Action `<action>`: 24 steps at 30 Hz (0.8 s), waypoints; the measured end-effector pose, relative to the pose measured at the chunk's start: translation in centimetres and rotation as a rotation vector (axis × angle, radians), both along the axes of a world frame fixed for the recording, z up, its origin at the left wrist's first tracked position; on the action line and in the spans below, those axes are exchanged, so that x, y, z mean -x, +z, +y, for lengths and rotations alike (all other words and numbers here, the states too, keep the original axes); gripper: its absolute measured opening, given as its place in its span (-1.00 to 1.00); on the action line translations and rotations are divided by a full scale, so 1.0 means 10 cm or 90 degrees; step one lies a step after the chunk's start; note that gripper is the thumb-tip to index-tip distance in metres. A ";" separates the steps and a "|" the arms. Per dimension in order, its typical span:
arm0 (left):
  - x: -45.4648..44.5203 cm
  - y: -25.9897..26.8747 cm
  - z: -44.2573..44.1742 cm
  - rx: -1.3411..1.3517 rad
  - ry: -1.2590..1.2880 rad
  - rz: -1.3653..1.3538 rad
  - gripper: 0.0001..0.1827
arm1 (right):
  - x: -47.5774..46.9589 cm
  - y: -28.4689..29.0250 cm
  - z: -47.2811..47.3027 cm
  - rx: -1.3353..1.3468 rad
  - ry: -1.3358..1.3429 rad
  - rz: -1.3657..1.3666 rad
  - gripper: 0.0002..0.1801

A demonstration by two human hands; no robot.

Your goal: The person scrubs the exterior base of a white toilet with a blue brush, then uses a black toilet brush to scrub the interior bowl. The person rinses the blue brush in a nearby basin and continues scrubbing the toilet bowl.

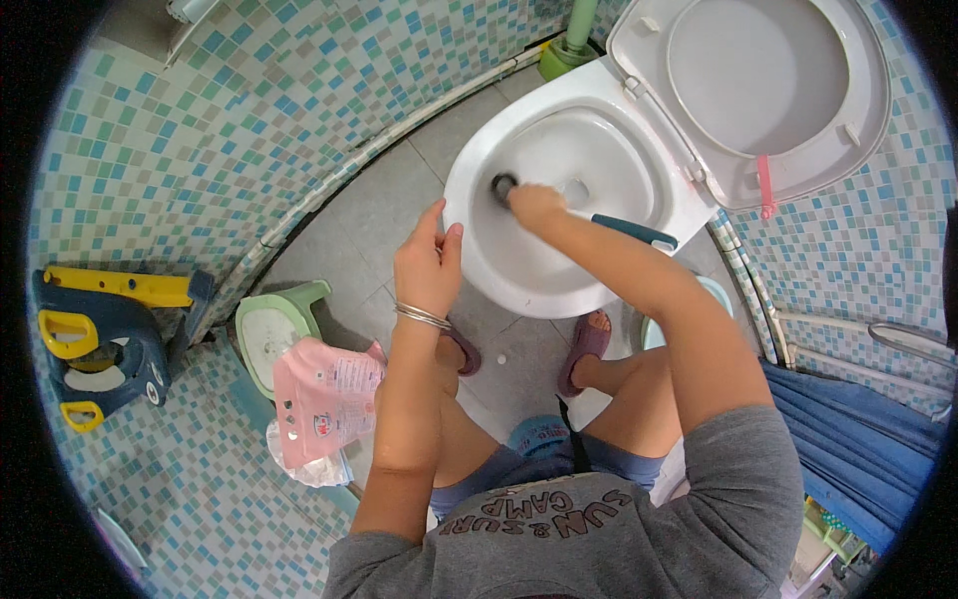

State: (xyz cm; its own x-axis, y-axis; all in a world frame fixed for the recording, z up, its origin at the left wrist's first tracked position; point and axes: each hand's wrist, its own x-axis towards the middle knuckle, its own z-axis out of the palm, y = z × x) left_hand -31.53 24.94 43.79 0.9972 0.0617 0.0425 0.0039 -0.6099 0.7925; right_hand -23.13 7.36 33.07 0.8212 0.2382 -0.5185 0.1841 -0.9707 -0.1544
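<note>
My right hand (535,206) is closed around a toilet brush inside the white toilet bowl (516,258). The brush's dark, blurred head (504,187) lies against the bowl's left inner wall. A dark teal handle (636,230) shows beyond my forearm, which hides the part between. My left hand (428,262) is beside the bowl's left rim, its fingers apart and nothing seen in it. The toilet lid and seat (864,150) stand raised at the upper right, with a pink strap (765,187) on the seat.
Left of my legs are a green stool (310,299) and a pink printed bag (325,400). A dark blue and yellow child's toilet seat (150,352) is at the far left. A pale blue basin (718,296) sits behind my right arm, and a blue curtain (861,434) hangs at right.
</note>
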 end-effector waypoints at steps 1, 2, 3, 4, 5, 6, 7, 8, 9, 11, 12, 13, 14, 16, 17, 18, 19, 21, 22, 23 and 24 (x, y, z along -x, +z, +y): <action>-0.01 -0.01 0.01 0.001 0.002 0.002 -0.64 | 0.17 -0.05 0.07 -0.026 0.054 0.014 -0.78; -0.02 -0.04 0.01 0.003 0.004 0.005 -0.64 | 0.38 0.06 0.13 0.020 0.130 0.018 -0.79; 0.01 -0.04 0.03 -0.001 0.008 0.016 -0.64 | 0.57 0.20 0.19 0.059 0.207 0.030 -0.79; 0.02 -0.03 0.04 -0.002 0.004 0.006 -0.64 | 0.55 0.17 0.18 0.060 0.210 0.024 -0.80; 0.02 -0.01 0.03 -0.002 0.000 -0.003 -0.64 | 0.48 0.12 0.13 0.061 0.212 0.019 -0.81; 0.00 0.02 0.01 0.001 -0.005 -0.021 -0.64 | 0.36 0.09 0.07 0.067 0.214 0.007 -0.82; -0.02 0.04 0.00 0.007 -0.005 -0.015 -0.64 | 0.22 0.02 0.04 0.072 0.162 -0.012 -0.82; -0.02 0.04 -0.02 0.013 -0.004 -0.009 -0.65 | 0.07 -0.06 0.01 0.077 0.111 -0.030 -0.82; 0.00 0.02 -0.03 0.020 0.000 0.003 -0.65 | 0.03 -0.11 0.01 0.081 0.063 -0.042 -0.83; -0.01 -0.03 0.02 -0.005 -0.004 -0.015 -0.65 | 0.10 -0.21 -0.02 0.072 0.105 -0.037 -0.83; 0.00 -0.10 0.00 -0.006 -0.015 -0.018 -0.65 | 0.26 -0.21 -0.11 0.071 0.139 -0.006 -0.82; 0.00 -0.05 0.06 -0.010 -0.007 -0.006 -0.65 | 0.35 -0.12 -0.07 0.055 0.186 0.010 -0.81; 0.01 -0.03 0.10 -0.011 0.001 0.009 -0.64 | 0.56 -0.04 -0.04 0.075 0.273 0.026 -0.82; 0.06 -0.02 0.16 -0.007 0.011 0.023 -0.64 | 0.72 0.31 0.03 0.094 0.274 0.056 -0.82; 0.06 -0.03 0.16 0.000 0.013 0.015 -0.63 | 0.64 0.17 0.01 0.100 0.268 0.045 -0.82; 0.03 0.00 0.14 0.008 0.006 -0.003 -0.63 | 0.46 0.00 -0.04 0.110 0.253 0.025 -0.82; 0.01 0.02 0.15 0.004 0.009 -0.006 -0.63 | 0.22 -0.14 -0.05 0.116 0.247 0.000 -0.81; 0.02 0.03 0.17 -0.003 0.017 -0.005 -0.63 | -0.18 -0.20 -0.04 0.112 0.133 -0.065 -0.81; 0.03 0.03 0.20 -0.002 0.016 -0.010 -0.64 | -0.17 -0.19 -0.06 0.115 0.168 -0.035 -0.80; 0.04 0.03 0.24 -0.002 0.015 -0.015 -0.64 | -0.16 -0.16 -0.14 0.118 0.202 -0.005 -0.79; 0.05 0.01 0.24 0.007 0.011 -0.018 -0.64 | -0.14 -0.12 -0.21 0.128 0.234 0.029 -0.79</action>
State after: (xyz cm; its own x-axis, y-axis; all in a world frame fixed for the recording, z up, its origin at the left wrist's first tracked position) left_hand -32.05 27.32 43.86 0.9943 0.0798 0.0705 -0.0083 -0.6018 0.7986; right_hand -21.77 5.22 31.88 0.6755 0.4019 -0.6182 0.5217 -0.8530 0.0156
